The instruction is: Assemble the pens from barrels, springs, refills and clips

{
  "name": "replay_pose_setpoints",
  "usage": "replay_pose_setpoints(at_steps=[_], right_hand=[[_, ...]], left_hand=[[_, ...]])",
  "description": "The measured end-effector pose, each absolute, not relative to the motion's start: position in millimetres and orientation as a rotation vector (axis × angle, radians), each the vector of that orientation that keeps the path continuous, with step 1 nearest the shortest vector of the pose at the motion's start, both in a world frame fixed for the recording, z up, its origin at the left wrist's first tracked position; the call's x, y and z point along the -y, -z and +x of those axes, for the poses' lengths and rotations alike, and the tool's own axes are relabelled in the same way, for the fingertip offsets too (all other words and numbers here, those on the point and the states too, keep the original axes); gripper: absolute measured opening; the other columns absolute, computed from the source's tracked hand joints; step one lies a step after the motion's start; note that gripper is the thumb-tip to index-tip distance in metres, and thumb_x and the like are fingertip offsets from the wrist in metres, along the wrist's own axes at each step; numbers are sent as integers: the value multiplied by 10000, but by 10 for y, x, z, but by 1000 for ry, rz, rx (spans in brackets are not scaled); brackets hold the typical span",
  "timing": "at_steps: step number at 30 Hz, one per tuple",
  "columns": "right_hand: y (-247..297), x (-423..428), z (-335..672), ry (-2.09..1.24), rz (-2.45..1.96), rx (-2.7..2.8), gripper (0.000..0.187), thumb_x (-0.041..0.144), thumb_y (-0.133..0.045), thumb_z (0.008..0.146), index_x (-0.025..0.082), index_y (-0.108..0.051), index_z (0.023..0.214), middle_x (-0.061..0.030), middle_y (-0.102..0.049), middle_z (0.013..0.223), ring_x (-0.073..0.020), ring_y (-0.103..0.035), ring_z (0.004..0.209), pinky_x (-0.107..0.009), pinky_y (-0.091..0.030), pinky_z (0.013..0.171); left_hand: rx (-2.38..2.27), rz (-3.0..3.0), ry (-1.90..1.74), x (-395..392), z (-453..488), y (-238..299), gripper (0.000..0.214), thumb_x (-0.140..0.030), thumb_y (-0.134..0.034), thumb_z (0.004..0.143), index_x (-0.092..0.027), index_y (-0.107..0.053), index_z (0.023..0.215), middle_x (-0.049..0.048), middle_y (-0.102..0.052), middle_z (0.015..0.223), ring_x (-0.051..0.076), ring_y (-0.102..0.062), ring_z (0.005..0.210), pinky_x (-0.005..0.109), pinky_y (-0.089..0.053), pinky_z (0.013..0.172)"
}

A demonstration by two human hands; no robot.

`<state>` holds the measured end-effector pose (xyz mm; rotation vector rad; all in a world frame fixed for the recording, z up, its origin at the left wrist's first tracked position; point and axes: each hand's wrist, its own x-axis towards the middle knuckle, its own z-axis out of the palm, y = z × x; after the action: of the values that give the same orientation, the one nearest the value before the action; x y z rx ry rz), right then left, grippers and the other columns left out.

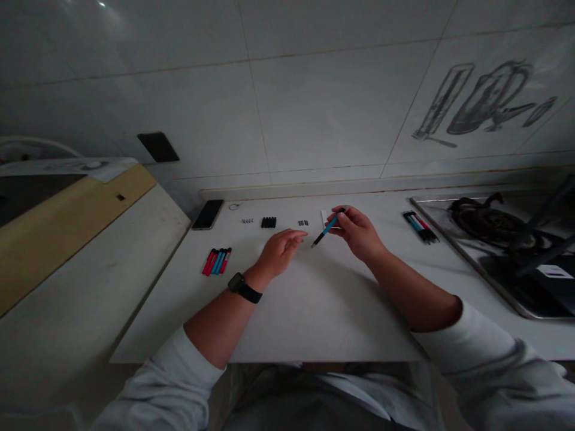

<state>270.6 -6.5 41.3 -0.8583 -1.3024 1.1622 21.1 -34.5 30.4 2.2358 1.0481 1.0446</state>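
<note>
My right hand (356, 232) pinches a blue ballpoint pen (329, 226) near its upper end, with the black grip and tip slanting down to the left. Just left of the tip, my left hand (281, 248) has its fingers stretched out and holds nothing. Beyond that hand lie a group of black pen grips (268, 222), several tiny springs (247, 221) and some small dark pieces (303, 222). Red and blue pen barrels (217, 261) rest side by side on the left. A small white strip (324, 216) is partly hidden behind my right hand.
Several pens (420, 227) lie together at the right, beside a metal-rimmed gas stove (476, 269). A phone (208, 214) and a small ring-like item (234, 206) are at the back left of the white table (309, 323). A tiled wall (323, 114) stands behind.
</note>
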Motion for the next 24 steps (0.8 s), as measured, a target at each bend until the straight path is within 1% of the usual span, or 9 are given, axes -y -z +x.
replay_pose_setpoints(at_steps=[2, 4, 8, 12, 16, 24], right_hand=[[-436, 35, 2754, -1137, -880, 1239, 449, 528, -722, 854, 299, -533, 1191, 16, -706, 902, -155, -707, 760, -345, -617, 717], [-459, 3, 2806, -1094, -903, 1179, 504, 508, -744, 832, 321, -493, 1227, 41, -690, 866, -138, -682, 681, -299, -590, 641], [-489, -47, 2886, -1065, -925, 1140, 478, 523, -750, 811, 311, -508, 1164, 51, -673, 848, -114, -645, 610, -237, -529, 554], [-483, -83, 2932, -1053, -914, 1183, 439, 529, -736, 819, 299, -495, 1105, 55, -662, 843, -113, -647, 615, -237, -532, 553], [-477, -111, 2966, -1000, -923, 1168, 423, 519, -710, 838, 318, -472, 1125, 58, -660, 868, -118, -658, 643, -246, -550, 571], [-499, -144, 3034, -930, -938, 1159, 382, 503, -684, 856, 325, -465, 1112, 59, -658, 864, -120, -669, 648, -246, -559, 574]], left_hand=[[-1111, 2176, -1061, 344, 200, -288, 485, -485, -323, 1094, -215, -698, 1243, 87, -748, 1082, 198, -697, 1027, 372, -546, 941], [-1165, 2133, -1059, 331, 188, -258, 510, -511, -307, 1092, -213, -697, 1233, 80, -751, 1051, 196, -701, 1001, 367, -553, 925], [-1190, 2124, -1033, 306, 180, -206, 503, -521, -316, 1089, -213, -679, 1250, 73, -750, 1029, 193, -699, 977, 366, -550, 913], [-1184, 2129, -1020, 306, 186, -197, 487, -510, -323, 1091, -212, -670, 1258, 72, -751, 1032, 190, -699, 970, 364, -546, 910], [-1192, 2129, -984, 311, 197, -205, 496, -508, -314, 1092, -210, -687, 1225, 72, -758, 1010, 191, -705, 952, 368, -549, 908], [-1175, 2158, -923, 307, 206, -187, 495, -494, -304, 1095, -214, -701, 1189, 67, -756, 993, 190, -706, 931, 365, -561, 882]])
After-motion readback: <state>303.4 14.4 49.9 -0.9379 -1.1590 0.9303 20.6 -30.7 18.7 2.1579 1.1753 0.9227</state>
